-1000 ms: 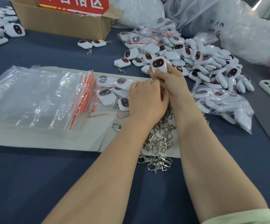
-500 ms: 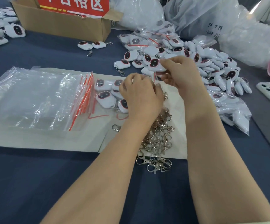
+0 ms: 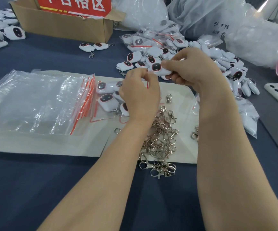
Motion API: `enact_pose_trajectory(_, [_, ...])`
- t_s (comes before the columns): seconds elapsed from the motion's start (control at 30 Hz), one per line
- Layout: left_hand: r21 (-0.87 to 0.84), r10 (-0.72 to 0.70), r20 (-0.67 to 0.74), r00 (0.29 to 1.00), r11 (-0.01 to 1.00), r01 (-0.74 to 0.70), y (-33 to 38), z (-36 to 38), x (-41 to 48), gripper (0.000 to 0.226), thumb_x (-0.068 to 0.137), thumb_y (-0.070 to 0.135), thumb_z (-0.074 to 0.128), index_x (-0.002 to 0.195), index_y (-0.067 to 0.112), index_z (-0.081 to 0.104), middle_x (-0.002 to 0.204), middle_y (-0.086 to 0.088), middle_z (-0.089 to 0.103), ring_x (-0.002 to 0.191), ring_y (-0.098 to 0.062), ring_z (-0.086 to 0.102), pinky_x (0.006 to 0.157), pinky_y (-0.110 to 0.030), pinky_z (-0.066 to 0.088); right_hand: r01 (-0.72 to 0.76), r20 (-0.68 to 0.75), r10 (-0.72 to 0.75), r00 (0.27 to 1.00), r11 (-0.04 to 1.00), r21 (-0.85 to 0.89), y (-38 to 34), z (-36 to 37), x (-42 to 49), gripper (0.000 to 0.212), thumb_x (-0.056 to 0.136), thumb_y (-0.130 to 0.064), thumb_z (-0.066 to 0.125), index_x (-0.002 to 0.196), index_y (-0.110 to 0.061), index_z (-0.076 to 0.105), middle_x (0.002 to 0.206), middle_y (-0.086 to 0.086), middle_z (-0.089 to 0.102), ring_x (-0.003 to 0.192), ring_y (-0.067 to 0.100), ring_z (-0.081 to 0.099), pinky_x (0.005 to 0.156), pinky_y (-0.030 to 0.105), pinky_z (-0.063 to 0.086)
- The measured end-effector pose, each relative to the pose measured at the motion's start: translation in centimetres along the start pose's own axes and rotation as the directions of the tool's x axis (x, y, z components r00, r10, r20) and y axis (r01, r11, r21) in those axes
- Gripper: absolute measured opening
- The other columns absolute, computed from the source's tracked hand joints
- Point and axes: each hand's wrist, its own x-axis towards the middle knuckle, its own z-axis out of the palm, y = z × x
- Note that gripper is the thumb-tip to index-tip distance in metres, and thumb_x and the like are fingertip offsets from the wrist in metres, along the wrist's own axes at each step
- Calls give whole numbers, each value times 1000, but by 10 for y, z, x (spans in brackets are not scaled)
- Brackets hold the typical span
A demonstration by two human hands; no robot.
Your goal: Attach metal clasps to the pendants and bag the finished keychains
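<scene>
Since a second ago, both hands have lifted off the heap of clasps (image 3: 161,139) at lower centre and moved up toward the middle of the frame. They were pressed together then, and now a small gap shows between them.

The right hand (image 3: 193,67) grips one white pendant (image 3: 157,68) between thumb and curled fingers. The pendant stood upright before, but now lies nearly flat with its dark face up, just left of the knuckles.

The left hand (image 3: 140,94) sits a little lower and to the left, with its fingers curled and the tips drawn together near the pendant's left end. We cannot tell what they pinch, if anything. A thin red line shows just under them, but the clasp itself is hidden.

We judge that the fitting work on this piece is at or near its end. The likely next step is dropping it into the open bag (image 3: 108,99) of finished pieces just left of the left hand, beside the stack of empty bags (image 3: 35,100) at centre left.

Many loose pendants (image 3: 226,64) wait at upper right, so the job as a whole is far from done.
</scene>
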Motion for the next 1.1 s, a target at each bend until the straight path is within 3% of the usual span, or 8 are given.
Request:
enact_pose_trajectory(0.2, [47, 107, 12, 994, 993, -107, 3, 1, -2, 14, 91, 14, 52, 77, 17, 52, 91, 0, 54, 93, -23, 54, 93, -46, 40, -38, 111, 18, 994, 983, 177, 3, 5, -2, 14, 84, -12, 72, 76, -12, 62, 58, 3, 63, 47, 8, 59, 49, 16, 50])
enact_pose_trajectory(0.4, [129, 342, 66, 937, 929, -348, 0, 3, -5, 15, 92, 12, 51, 84, 2, 59, 96, -10, 61, 91, -29, 54, 84, -45, 41, -80, 477, -96, 874, 938, 337, 16, 22, -11, 31, 92, 12, 39, 78, -6, 60, 55, -6, 64, 51, 2, 60, 48, 14, 47])
enact_pose_trajectory(0.57, [136, 436, 90, 895, 885, -445, 0, 4, -7, 15, 92, 11, 49, 84, 2, 58, 93, -11, 62, 88, -28, 54, 81, -43, 42, -29, 433, -106, 895, 956, 293, 22, 31, -10, 37, 94, 10, 33, 70, -11, 53, 47, -11, 58, 47, 2, 54, 50, 16, 45])
enact_pose_trajectory(0.73, [112, 436, 67, 897, 890, -441, -5, 5, -6, 15, 92, 10, 50, 81, 1, 57, 90, -10, 62, 84, -28, 53, 78, -43, 42, -6, 522, -123, 844, 971, 239, 21, 33, -12, 33, 96, 9, 36, 76, -10, 54, 66, -1, 59, 63, 6, 56, 60, 18, 47])
enact_pose_trajectory(0.83, [128, 398, 94, 913, 904, -407, -11, 6, -5, 16, 92, 12, 51, 82, 1, 57, 93, -11, 61, 88, -28, 53, 81, -41, 41, -168, 405, -32, 914, 878, 448, 24, 31, -11, 30, 93, 8, 41, 74, -5, 59, 56, 1, 63, 52, 10, 59, 49, 19, 47])
enact_pose_trajectory(0.9, [158, 369, 153, 917, 907, -391, -14, 7, -5, 16, 93, 14, 51, 85, 3, 58, 94, -11, 59, 89, -28, 54, 81, -40, 41, -158, 166, 89, 982, 866, 475, 31, 32, -3, 19, 90, 2, 49, 75, -2, 61, 60, 8, 59, 56, 18, 54, 52, 24, 43])
enact_pose_trajectory(1.0, [328, 315, 320, 893, 848, -417, -19, 8, -6, 15, 94, 22, 49, 84, 12, 53, 91, -5, 54, 82, -26, 54, 74, -37, 39, -109, -264, 150, 953, 981, 163, 47, 37, 9, 20, 90, -7, 48, 92, -5, 68, 80, 9, 65, 73, 21, 57, 69, 32, 50])
enact_pose_trajectory(1.1, [473, 286, 413, 865, 744, -472, -21, 9, -6, 13, 89, 23, 47, 91, 13, 56, 96, -6, 57, 88, -28, 54, 78, -37, 36, -62, -287, 5, 958, 980, -187, 55, 44, 12, 33, 91, -12, 44, 113, -18, 68, 118, 8, 64, 111, 25, 55, 96, 33, 44])
